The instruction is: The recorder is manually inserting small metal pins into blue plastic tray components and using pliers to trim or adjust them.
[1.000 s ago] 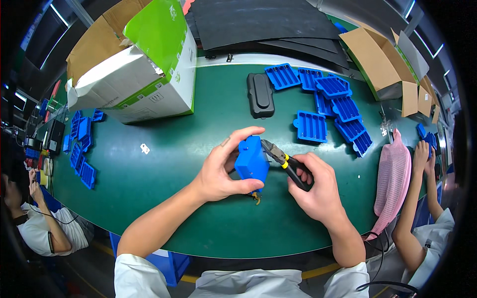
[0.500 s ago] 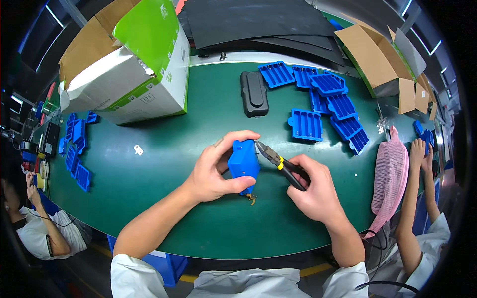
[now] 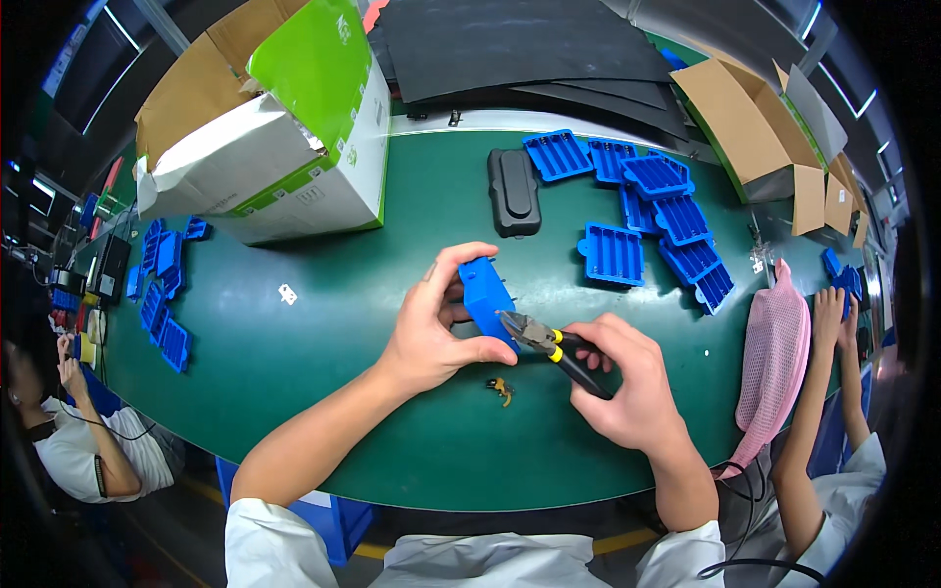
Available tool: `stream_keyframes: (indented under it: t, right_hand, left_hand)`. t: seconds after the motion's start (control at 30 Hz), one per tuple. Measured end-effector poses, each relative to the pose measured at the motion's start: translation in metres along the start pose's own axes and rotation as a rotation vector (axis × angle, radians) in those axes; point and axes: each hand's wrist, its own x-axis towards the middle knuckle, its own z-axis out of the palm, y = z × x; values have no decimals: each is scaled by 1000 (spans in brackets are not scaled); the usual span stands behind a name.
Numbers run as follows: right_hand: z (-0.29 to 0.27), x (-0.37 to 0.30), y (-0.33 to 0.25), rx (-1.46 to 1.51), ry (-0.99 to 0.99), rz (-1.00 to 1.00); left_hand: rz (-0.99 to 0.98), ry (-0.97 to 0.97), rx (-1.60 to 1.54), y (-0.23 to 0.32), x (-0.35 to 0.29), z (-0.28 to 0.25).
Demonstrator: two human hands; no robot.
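Note:
My left hand [image 3: 423, 328] grips a blue plastic battery holder [image 3: 484, 297] above the green table, thumb below it and fingers behind it. Small dark pins stick out along the holder's right side. In my right hand [image 3: 627, 382] is a pair of diagonal cutters [image 3: 559, 355] with black and yellow handles. Their jaws meet the lower right side of the holder; whether they close on a pin I cannot tell. A small brownish, dark-tipped piece [image 3: 501, 390] lies on the table just below the holder.
Blue battery holders [image 3: 614, 255] lie at the right rear, more [image 3: 173, 345] at the left. A black case [image 3: 515, 193], a white-green carton [image 3: 323, 186], black sheets [image 3: 529, 49], an open carton [image 3: 730, 118] and a pink mesh pouch [image 3: 772, 343] surround the work. Other people sit at both sides.
The battery holder has tilted in my left hand. The cutters' jaws have moved from its top edge down to its lower right side. The brownish piece now shows apart from the holder.

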Motion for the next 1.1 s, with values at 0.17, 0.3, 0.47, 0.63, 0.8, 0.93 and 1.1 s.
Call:
stream_keyframes:
  t: [0.17, 0.3, 0.47, 0.63, 0.8, 0.93, 1.1]
  right_hand:
    - [1, 1, -1, -25, 9, -7]
    - [2, 1, -1, -21, 16, -18]
    - [1, 0, -2, -78, -10, 21]
    - [1, -1, -5, -29, -18, 51]
    - [4, 0, -8, 29, -31, 119]
    - [3, 0, -7, 37, -46, 143]
    - [6, 0, -1, 60, 44, 75]
  left_hand:
    - [15, 5, 13, -3, 0, -1]
    - [14, 6, 25, -2, 0, 0]
    - [41, -3, 82, 1, 0, 1]
    - [23, -5, 47, 4, 0, 2]
    - [-56, -21, -71, 8, -1, -3]
    - [-48, -27, -67, 8, 0, -4]
    - [2, -29, -149, 1, 1, -3]
